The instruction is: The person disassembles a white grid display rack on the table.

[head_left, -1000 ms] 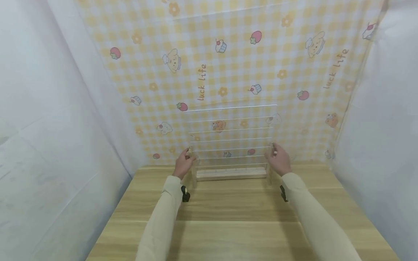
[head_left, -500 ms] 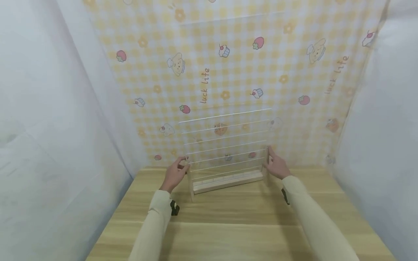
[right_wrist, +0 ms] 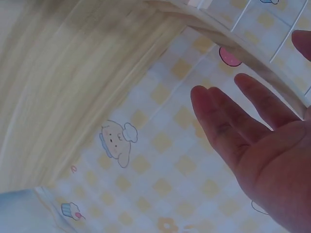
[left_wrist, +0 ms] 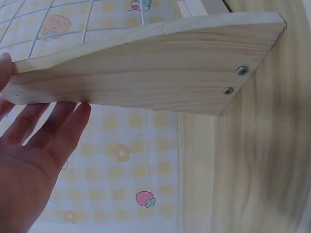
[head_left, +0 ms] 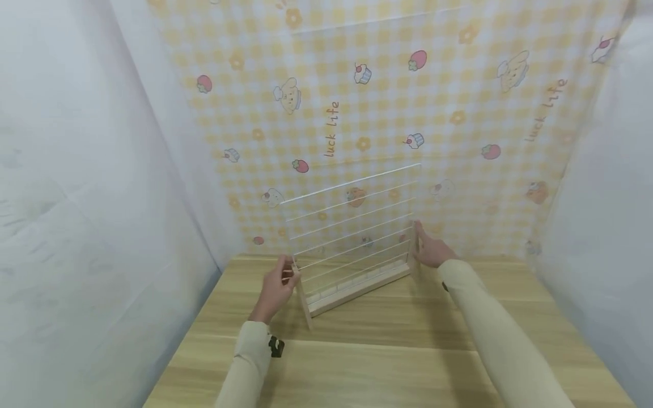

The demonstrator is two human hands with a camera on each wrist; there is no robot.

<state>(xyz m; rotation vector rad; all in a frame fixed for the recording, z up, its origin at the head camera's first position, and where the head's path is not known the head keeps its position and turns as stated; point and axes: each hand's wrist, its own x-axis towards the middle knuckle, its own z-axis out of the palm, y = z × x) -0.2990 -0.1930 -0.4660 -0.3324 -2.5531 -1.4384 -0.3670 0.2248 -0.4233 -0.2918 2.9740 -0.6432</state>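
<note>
A rack of thin white wires between two pale wooden sides, with a wooden bar (head_left: 359, 290) along its bottom, stands slanted on the table, its left end nearer me. My left hand (head_left: 272, 292) pinches the left wooden side (left_wrist: 146, 68), thumb on one edge and fingertips under the other; two screw heads (left_wrist: 242, 71) show on that side. At the far end, my right hand (head_left: 433, 252) holds the right wooden side (right_wrist: 233, 41) near its top. Thumb and fingers lie on opposite edges there, the fingers (right_wrist: 218, 116) fairly straight.
The wood-grain table (head_left: 377, 368) meets a yellow checked cloth (head_left: 377, 107) hung close behind the rack. White sheets (head_left: 76, 198) wall off the left, and another white sheet (head_left: 607, 226) the right.
The rack has turned: its left end has come toward me with my left hand, while the right end has shifted much less. Both hands keep hold of its sides.
</note>
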